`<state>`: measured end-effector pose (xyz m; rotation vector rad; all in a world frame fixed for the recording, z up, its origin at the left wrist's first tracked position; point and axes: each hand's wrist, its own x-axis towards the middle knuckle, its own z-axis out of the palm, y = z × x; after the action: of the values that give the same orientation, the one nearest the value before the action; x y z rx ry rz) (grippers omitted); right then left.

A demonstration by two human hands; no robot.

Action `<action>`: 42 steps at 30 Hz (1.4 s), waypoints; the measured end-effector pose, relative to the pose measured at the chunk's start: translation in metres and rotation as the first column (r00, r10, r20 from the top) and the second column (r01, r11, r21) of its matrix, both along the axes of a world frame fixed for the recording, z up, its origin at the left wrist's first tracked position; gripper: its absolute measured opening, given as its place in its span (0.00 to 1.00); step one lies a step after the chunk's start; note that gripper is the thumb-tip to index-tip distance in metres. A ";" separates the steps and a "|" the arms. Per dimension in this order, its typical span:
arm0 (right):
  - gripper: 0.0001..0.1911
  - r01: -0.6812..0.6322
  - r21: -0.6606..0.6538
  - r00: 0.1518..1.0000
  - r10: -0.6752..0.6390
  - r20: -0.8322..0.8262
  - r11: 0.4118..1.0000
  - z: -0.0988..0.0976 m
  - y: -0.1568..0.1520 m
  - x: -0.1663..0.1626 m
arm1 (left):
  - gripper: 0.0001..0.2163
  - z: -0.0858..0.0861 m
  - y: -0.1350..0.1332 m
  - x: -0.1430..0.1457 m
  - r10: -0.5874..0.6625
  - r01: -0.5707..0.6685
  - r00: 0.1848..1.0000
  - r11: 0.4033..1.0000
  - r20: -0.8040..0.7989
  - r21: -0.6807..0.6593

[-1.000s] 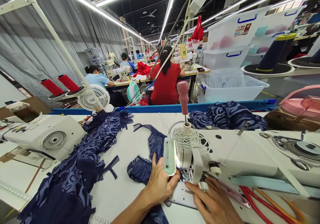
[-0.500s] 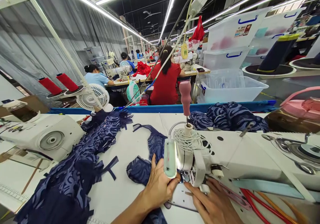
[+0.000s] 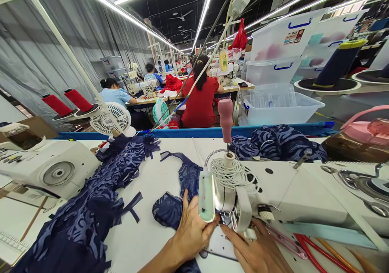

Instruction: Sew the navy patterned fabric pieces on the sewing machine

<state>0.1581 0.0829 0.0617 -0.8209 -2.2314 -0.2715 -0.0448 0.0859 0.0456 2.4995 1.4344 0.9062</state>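
Observation:
A navy mesh bra (image 3: pixel 190 178) with a wavy pattern lies on the white table, left of the sewing machine's needle area, one cup folded toward the left. My left hand (image 3: pixel 193 228) presses and grips its cloth, thumb and fingers drawn together near the presser foot (image 3: pixel 225 217). Part of this hand is behind the small pale-green lamp (image 3: pixel 206 198). On the other side of the foot, my right hand (image 3: pixel 257 246) has its index finger stretched toward the needle plate (image 3: pixel 220 242). Its other fingers are partly hidden behind the machine head.
A long heap of navy patterned pieces (image 3: pixel 100 202) covers the left of the table. More navy fabric (image 3: pixel 279 143) lies behind the machine. Scissors with red handles (image 3: pixel 313 252) rest at the lower right. A second machine (image 3: pixel 57 171) stands left. Co-workers sit at machines ahead.
The view has shifted very slightly. Both hands stay close to the presser foot, and the bra is almost in the same place.

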 end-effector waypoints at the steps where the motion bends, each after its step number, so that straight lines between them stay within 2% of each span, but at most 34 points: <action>1: 0.19 -0.001 -0.003 1.000 0.001 -0.012 1.000 0.002 0.000 0.000 | 0.06 0.001 0.000 0.000 -0.002 0.003 1.000 0.999 -0.022 0.032; 4: 0.20 -0.006 -0.006 1.000 0.006 0.003 1.000 0.005 -0.003 0.001 | 0.08 0.003 0.000 0.003 -0.012 0.032 0.994 0.983 -0.111 0.182; 8: 0.21 0.003 -0.018 0.997 -0.002 0.077 1.000 0.000 -0.005 0.008 | 0.12 0.008 -0.001 0.005 0.000 0.085 0.973 0.930 -0.230 0.359; 11: 0.21 0.002 0.005 0.993 -0.003 0.116 1.000 -0.008 -0.004 0.013 | 0.12 0.010 -0.002 0.004 0.003 0.105 0.964 0.914 -0.265 0.392; 14: 0.20 -0.007 -0.039 0.999 0.009 0.053 0.999 -0.012 -0.001 0.014 | 0.12 0.008 -0.002 0.005 0.000 0.109 0.968 0.901 -0.250 0.420; 17: 0.20 -0.003 -0.064 0.999 0.000 -0.043 0.998 -0.010 0.001 0.009 | 0.11 0.006 0.000 0.006 0.010 0.101 0.971 0.887 -0.238 0.450; 19: 0.19 0.018 -0.037 1.000 -0.019 -0.021 0.999 -0.006 0.002 0.006 | 0.11 0.006 0.000 0.007 0.012 0.099 0.972 0.882 -0.233 0.461; 22: 0.19 0.060 0.034 0.996 -0.062 0.068 0.998 0.002 0.002 0.003 | 0.12 0.009 -0.003 0.005 -0.007 0.105 0.974 0.901 -0.225 0.422; 24: 0.19 0.072 0.060 0.995 -0.076 0.071 0.996 0.005 0.003 0.002 | 0.12 0.009 -0.006 0.003 -0.022 0.104 0.977 0.919 -0.214 0.381; 27: 0.19 0.060 0.056 0.997 -0.062 0.038 0.997 0.004 0.003 0.000 | 0.10 0.007 -0.008 0.000 -0.032 0.102 0.983 0.912 -0.179 0.397; 30: 0.20 0.054 -0.037 0.998 -0.053 0.017 0.998 -0.008 0.001 0.002 | 0.10 0.003 -0.007 -0.001 -0.052 0.133 0.977 0.905 -0.207 0.403; 33: 0.21 0.073 -0.125 0.996 -0.078 -0.034 0.989 -0.027 -0.002 0.007 | 0.10 0.002 -0.005 -0.001 -0.101 0.182 0.966 0.920 -0.239 0.348; 37: 0.20 0.035 -0.148 0.999 -0.029 0.047 0.988 -0.039 -0.003 0.017 | 0.12 0.005 -0.004 -0.001 -0.093 0.122 0.987 0.964 -0.127 0.237; 42: 0.20 0.040 -0.103 0.999 -0.038 0.025 0.994 -0.026 0.000 0.013 | 0.09 0.008 -0.005 0.001 -0.035 0.032 0.999 0.991 0.026 0.131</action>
<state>0.1715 0.0832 0.0354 -0.9216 -2.2685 -0.1864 -0.0440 0.0810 0.0534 2.5834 1.3621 1.0571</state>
